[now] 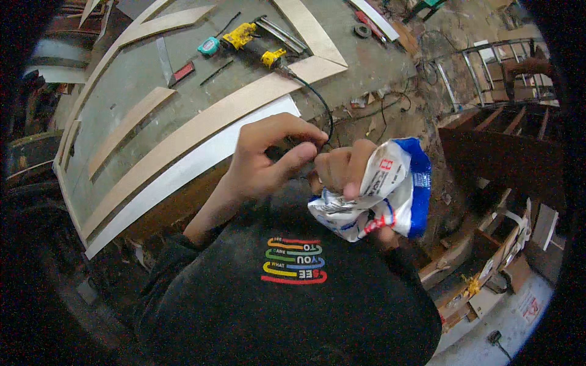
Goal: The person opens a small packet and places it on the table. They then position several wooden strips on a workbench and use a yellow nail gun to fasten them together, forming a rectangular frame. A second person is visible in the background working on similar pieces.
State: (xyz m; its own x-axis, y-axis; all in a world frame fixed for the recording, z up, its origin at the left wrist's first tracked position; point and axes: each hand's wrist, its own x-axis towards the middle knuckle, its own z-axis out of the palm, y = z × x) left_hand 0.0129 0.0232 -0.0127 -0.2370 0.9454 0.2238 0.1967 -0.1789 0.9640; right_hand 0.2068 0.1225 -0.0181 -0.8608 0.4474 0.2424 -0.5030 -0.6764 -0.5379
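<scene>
My right hand (345, 165) is closed on a crumpled white and blue plastic packet (378, 189) with red markings, held in front of my dark shirt. My left hand (271, 149) is beside it, thumb and forefinger pinched together close to the right hand's fingers. Whatever sits in that pinch is too small or hidden to make out. A black hose (320, 100) runs down behind the fingertips from a yellow and black nail gun (253, 46) lying on the worktable.
The worktable (137, 79) carries pale wooden strips (183, 143), a white strip (201, 165), a teal tape measure (208, 46) and a try square with a red handle (182, 72). A roll of dark tape (362, 30) lies at the far right. Wooden frames (488, 262) stand at the right.
</scene>
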